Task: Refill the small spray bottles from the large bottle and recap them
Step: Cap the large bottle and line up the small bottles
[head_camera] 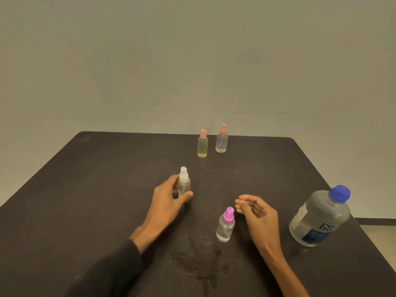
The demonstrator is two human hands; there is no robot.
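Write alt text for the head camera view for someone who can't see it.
The left hand grips a white-capped spray bottle on a dark table, while the right hand hovers open beside a purple-capped bottle. A large blue-capped bottle stands at right; two pink-capped bottles stand at the far edge.

The light is dim and even, the shadows are faint, and the whole picture is slightly soft.

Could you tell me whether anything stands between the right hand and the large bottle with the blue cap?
Nothing visible does. The right hand hovers empty, and only bare table lies between it and the large bottle; the purple-capped bottle stands on its other side.
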